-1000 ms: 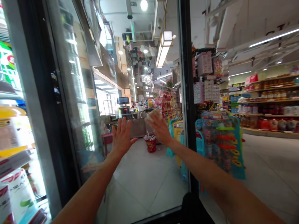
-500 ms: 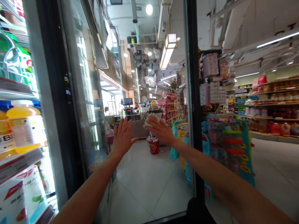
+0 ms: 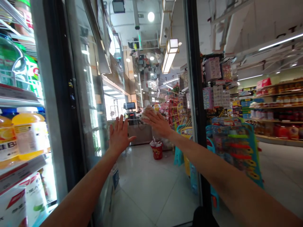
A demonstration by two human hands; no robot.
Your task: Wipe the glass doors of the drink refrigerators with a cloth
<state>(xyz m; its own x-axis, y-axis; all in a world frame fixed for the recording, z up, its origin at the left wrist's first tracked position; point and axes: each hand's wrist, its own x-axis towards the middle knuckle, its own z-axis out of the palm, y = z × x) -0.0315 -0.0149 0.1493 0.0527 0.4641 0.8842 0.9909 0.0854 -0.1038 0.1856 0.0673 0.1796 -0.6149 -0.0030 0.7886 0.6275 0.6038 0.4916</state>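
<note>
Cloth (image 3: 146, 110) under right hand (image 3: 158, 122) on glass door (image 3: 146, 176); bottle label (image 3: 7, 147) shows "B".

1. A pale, crumpled cloth (image 3: 145, 112) is seen at the frame's centre, held against the glass under the right hand (image 3: 157, 123) and mostly covered.
2. A clear, black-edged glass door (image 3: 151, 183) is seen upright across the frame's middle.

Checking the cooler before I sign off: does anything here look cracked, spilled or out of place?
Nothing stands out. The glass door shows no crack, the left hand lies flat on it, the right hand presses a cloth to it, and the bottles on the shelves stand upright.
</note>
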